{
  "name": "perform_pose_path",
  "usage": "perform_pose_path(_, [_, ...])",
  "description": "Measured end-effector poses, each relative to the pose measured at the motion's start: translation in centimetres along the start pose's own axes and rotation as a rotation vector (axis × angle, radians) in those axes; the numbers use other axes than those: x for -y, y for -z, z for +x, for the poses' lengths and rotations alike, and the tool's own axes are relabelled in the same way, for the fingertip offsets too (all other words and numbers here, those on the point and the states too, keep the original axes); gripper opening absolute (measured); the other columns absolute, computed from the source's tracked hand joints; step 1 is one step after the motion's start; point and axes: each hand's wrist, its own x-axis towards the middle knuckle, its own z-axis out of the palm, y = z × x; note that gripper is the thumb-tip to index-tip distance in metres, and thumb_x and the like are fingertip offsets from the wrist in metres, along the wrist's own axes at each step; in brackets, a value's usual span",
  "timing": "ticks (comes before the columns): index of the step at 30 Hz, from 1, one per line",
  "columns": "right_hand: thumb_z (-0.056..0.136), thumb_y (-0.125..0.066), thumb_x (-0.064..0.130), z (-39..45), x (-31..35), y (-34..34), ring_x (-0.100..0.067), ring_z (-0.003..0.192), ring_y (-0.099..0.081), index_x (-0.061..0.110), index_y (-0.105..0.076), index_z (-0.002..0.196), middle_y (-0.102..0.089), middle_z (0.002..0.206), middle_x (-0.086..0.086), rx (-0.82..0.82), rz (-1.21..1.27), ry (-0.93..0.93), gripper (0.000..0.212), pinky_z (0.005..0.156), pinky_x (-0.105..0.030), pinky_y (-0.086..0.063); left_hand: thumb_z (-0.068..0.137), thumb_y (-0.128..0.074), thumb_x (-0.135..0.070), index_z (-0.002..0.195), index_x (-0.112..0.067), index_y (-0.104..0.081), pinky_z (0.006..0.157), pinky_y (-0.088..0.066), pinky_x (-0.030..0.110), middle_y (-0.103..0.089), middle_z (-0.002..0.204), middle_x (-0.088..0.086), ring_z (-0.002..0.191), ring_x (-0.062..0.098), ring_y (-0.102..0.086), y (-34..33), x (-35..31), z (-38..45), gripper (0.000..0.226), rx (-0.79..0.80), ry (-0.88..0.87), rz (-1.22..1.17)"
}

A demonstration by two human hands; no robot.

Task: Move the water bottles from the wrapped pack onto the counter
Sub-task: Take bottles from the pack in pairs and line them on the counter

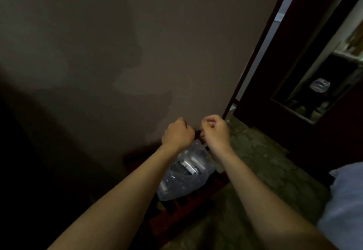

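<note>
A pack of water bottles in clear plastic wrap (185, 173) rests on a dark red slatted stand (188, 208) against the wall. My left hand (177, 133) and my right hand (215, 129) are both clenched just above the pack's far top end. They pinch the bunched wrap there, close together, with a dark bit between them. The bottles inside show only as dim shapes and one pale cap band. No counter is in view.
A plain grey wall (137, 43) fills the left and centre. A dark door frame (255, 57) and a dark cabinet with a mirror (318, 84) stand at the right. Green patterned floor (261, 163) lies below them. Pale cloth (345, 200) is at lower right.
</note>
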Motion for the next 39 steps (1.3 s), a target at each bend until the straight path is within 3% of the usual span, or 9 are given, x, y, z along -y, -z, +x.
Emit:
perform_pose_path(7, [0.092,-0.057,0.015,8.4,-7.2,-3.1,-0.032,0.083,-0.067,0.012,-0.061,0.093,-0.068,0.084,-0.012,0.183,-0.133,-0.179,0.005,0.078,-0.046,-0.055,0.097,-0.042,-0.032,0.111,-0.013,-0.058,0.085,-0.047,0.037,-0.064,0.117,0.014,0.105,0.033,-0.06,-5.8,2.6,9.7,0.029,0.102,0.141,-0.017])
perform_pose_path(14, [0.092,-0.053,0.012,11.9,-14.8,-5.8,-0.029,0.074,-0.062,0.022,-0.051,0.069,-0.061,0.075,-0.01,0.332,-0.226,-0.314,0.026,0.073,-0.046,-0.055,0.099,-0.042,-0.028,0.117,-0.007,-0.06,0.084,-0.05,0.034,-0.065,0.116,0.014,0.102,0.029,-0.062,-10.6,6.9,13.5,0.033,0.197,0.291,-0.045])
perform_pose_path(16, [0.092,-0.053,0.01,12.3,-17.0,-6.4,-0.028,0.069,-0.056,0.016,-0.048,0.062,-0.056,0.069,-0.013,0.399,-0.254,-0.368,0.031,0.069,-0.046,-0.054,0.1,-0.041,-0.025,0.107,-0.003,-0.065,0.074,-0.051,0.034,-0.069,0.099,0.012,0.085,0.024,-0.064,-12.1,8.2,13.8,0.033,0.229,0.329,-0.083])
perform_pose_path(19, [0.092,-0.052,0.011,12.8,-20.8,-7.5,-0.023,0.065,-0.052,0.011,-0.052,0.063,-0.053,0.064,-0.009,0.539,-0.303,-0.472,0.029,0.063,-0.036,-0.045,0.098,-0.045,-0.018,0.068,-0.008,-0.057,0.056,-0.04,0.027,-0.056,0.066,0.004,0.06,0.014,-0.05,-14.6,10.1,14.4,0.034,0.286,0.415,-0.106])
perform_pose_path(22, [0.095,-0.049,0.016,13.5,-24.5,-8.2,-0.017,0.067,-0.054,0.013,-0.057,0.073,-0.057,0.07,-0.005,0.708,-0.404,-0.494,0.024,0.062,-0.026,-0.043,0.096,-0.048,-0.017,0.056,-0.015,-0.046,0.059,-0.037,0.026,-0.048,0.058,0.001,0.058,0.014,-0.046,-17.1,11.1,15.4,0.04,0.315,0.493,-0.101])
perform_pose_path(25, [0.099,-0.044,0.021,14.8,-27.1,-8.8,-0.012,0.078,-0.057,0.011,-0.064,0.102,-0.062,0.088,-0.001,0.84,-0.434,-0.516,0.022,0.064,-0.022,-0.043,0.098,-0.047,-0.017,0.073,-0.007,-0.062,0.064,-0.045,0.028,-0.062,0.073,0.006,0.065,0.016,-0.055,-19.5,11.5,16.5,0.031,0.336,0.591,-0.132])
perform_pose_path(30, [0.102,-0.036,0.025,16.6,-31.0,-10.3,-0.014,0.086,-0.057,0.013,-0.057,0.12,-0.061,0.097,-0.001,0.998,-0.481,-0.586,0.03,0.079,-0.028,-0.042,0.101,-0.041,-0.015,0.131,0.0,-0.056,0.098,-0.044,0.029,-0.058,0.132,0.018,0.121,0.029,-0.057,-23.8,12.3,18.0,0.036,0.356,0.765,-0.101])
perform_pose_path(33, [0.101,-0.037,0.022,16.7,-33.3,-11.6,-0.025,0.119,-0.053,0.013,-0.046,0.136,-0.054,0.132,-0.01,1.056,-0.487,-0.661,0.037,0.096,-0.032,-0.041,0.101,-0.044,-0.021,0.135,0.002,-0.051,0.103,-0.039,0.034,-0.053,0.138,0.02,0.128,0.033,-0.05,-26.0,13.9,19.0,0.04,0.313,0.898,-0.087])
perform_pose_path(39, [0.095,-0.052,0.027,15.7,-37.7,-14.3,-0.032,0.142,-0.029,0.015,-0.012,0.154,-0.023,0.158,-0.014,1.072,-0.595,-0.665,0.072,0.115,-0.042,-0.028,0.104,-0.034,-0.014,0.129,0.002,-0.053,0.1,-0.046,0.034,-0.057,0.13,0.019,0.117,0.028,-0.058,-30.1,17.9,19.8,0.035,0.382,0.923,-0.022])
